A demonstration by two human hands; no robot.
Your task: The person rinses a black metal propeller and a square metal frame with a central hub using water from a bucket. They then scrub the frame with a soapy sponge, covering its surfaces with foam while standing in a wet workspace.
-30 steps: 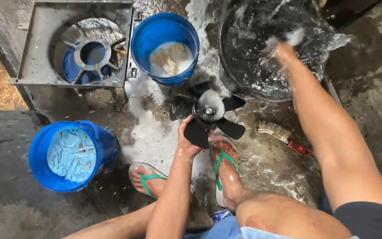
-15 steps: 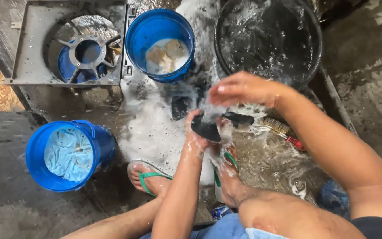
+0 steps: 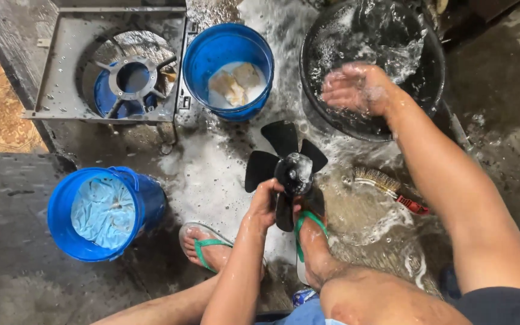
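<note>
Fan blade (image 3: 287, 171), black, wet, near the middle of the soapy floor; left hand (image 3: 266, 204) grasping it at its near edge. Right hand (image 3: 359, 90) released, fingers spread, dripping over the black basin (image 3: 431, 90) of water, far right. Wire brush (image 3: 386, 186) lying right of the blade. Blue bucket (image 3: 227, 45) far centre; second blue bucket (image 3: 145, 201) with cloth, near left.

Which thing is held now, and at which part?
The left hand holds the black fan blade near its hub; the right hand holds nothing.
</note>
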